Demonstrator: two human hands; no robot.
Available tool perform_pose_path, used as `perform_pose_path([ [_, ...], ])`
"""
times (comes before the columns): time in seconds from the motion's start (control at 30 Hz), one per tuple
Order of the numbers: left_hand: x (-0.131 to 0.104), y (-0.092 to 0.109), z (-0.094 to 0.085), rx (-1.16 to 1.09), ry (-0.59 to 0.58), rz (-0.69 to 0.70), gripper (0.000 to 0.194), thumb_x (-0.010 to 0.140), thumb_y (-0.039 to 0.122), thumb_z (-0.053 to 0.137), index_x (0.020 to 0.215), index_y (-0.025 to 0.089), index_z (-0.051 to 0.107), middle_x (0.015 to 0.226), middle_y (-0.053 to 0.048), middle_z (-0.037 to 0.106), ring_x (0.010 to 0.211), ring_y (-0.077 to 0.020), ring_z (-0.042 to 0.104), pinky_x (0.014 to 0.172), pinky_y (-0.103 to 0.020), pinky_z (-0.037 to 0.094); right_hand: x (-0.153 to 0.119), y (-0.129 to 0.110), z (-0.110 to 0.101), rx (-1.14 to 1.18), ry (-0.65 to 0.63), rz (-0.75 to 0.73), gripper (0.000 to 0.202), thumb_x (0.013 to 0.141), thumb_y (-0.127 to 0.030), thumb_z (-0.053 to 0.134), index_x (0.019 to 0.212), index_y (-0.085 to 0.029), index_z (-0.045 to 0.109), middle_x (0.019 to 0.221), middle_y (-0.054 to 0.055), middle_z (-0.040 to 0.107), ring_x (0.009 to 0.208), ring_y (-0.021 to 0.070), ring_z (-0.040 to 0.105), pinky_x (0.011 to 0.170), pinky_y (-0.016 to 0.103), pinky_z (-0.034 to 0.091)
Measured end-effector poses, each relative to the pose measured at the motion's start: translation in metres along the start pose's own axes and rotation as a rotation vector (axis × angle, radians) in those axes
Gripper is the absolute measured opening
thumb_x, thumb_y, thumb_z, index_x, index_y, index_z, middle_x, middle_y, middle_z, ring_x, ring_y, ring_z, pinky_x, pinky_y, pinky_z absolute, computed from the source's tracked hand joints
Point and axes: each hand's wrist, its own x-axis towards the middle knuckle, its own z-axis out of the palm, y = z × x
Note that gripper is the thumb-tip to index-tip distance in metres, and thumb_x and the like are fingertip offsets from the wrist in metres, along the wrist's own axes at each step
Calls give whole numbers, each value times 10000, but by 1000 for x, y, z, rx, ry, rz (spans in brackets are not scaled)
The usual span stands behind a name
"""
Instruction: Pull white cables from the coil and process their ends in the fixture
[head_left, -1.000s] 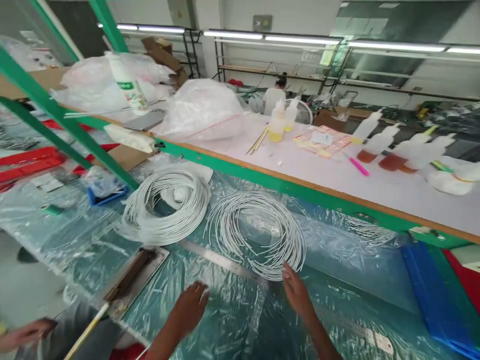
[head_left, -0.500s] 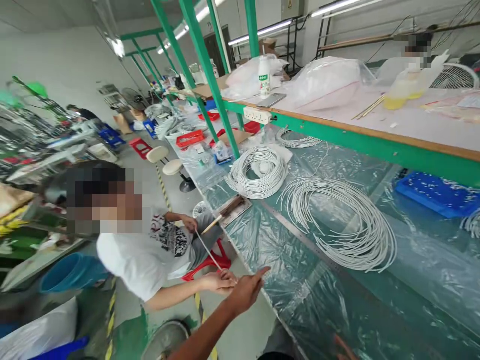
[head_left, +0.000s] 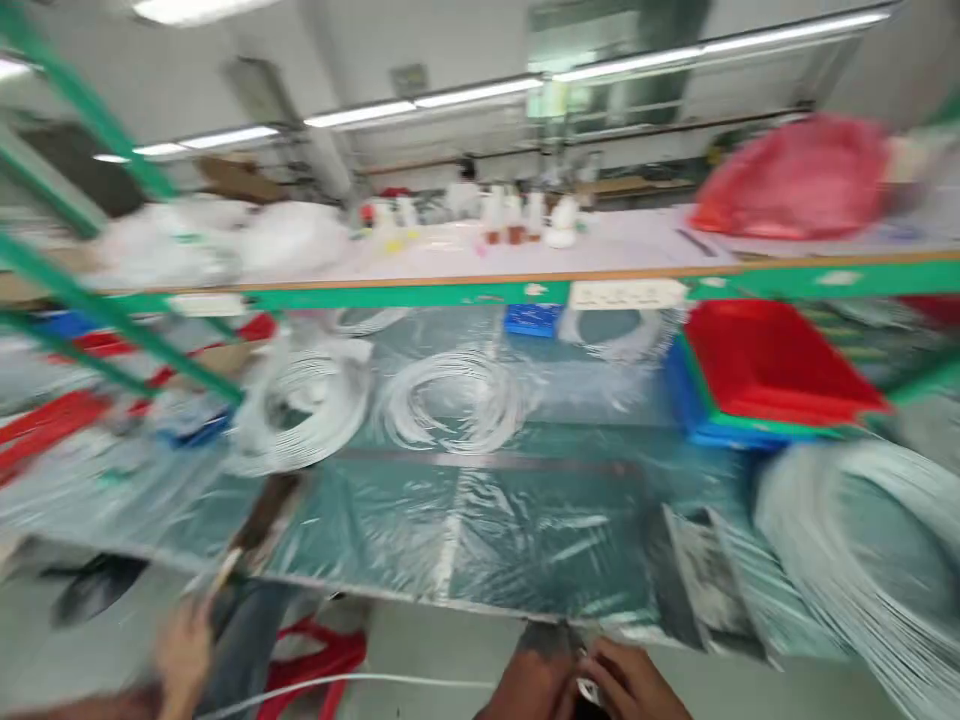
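pinching a small pale piece (head_left: 587, 690) between both hands (blurred).

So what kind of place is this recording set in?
Most likely a factory assembly floor, though the frame is blurred. A long plastic-covered workbench carries coils of white tubing or cable, stacked red and blue parts bins sit alongside, and a green-framed shelf holds bottles.

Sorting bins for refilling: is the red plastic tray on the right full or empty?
Empty, as far as shows: the red plastic tray shows only bare red floor, stacked on a blue tray. The picture is blurred.
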Motion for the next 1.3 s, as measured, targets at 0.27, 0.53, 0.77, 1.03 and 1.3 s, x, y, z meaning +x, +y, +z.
perform_pose_path([
  [0.27, 89, 14, -26, 49, -207, 113, 370, 986, 358, 327, 1005, 215, 667, 891, -99, 736, 817, -246, 695, 746, -316, 473, 17, -21, -49, -127, 372, -15, 190, 942, -296, 449, 906, -216, 617, 838, 40, 667, 834, 243, 630, 816, 356, 503],
  [0.53, 205, 6, -6, -32, -162, 217, 384, 1010, 336, 296, 927, 176, 636, 805, -57, 667, 734, -197, 616, 686, -284, 395, -12, 8, -145, -145, 791, 80, 312, 980, -434, 442, 1023, -196, 638, 965, 85, 688, 852, 229, 658, 781, 346, 544],
  [0.77, 255, 14, 28, -25, -214, 201, 281, 1012, 228, 347, 933, 189, 614, 723, -19, 639, 598, -148, 567, 590, -254, 317, -7, 11, -170, -210, 995, 147, 322, 981, -456, 455, 986, -190, 637, 897, 74, 688, 745, 200, 659, 670, 298, 550],
  [1.03, 257, 25, 39, -7, -241, 178, 289, 1029, 320, 411, 961, 187, 659, 783, -59, 698, 731, -202, 654, 645, -278, 336, 37, 37, -204, -416, 1067, 134, 278, 983, -354, 407, 1023, -187, 626, 976, 89, 654, 857, 220, 625, 763, 341, 523],
  [1.3, 256, 32, 40, -46, -267, 179, 236, 998, 139, 382, 944, 155, 612, 825, -55, 693, 777, -180, 649, 696, -266, 369, 73, 68, -194, -678, 1098, 91, 255, 926, -206, 365, 951, -180, 618, 915, 101, 570, 890, 264, 529, 789, 397, 467],
])
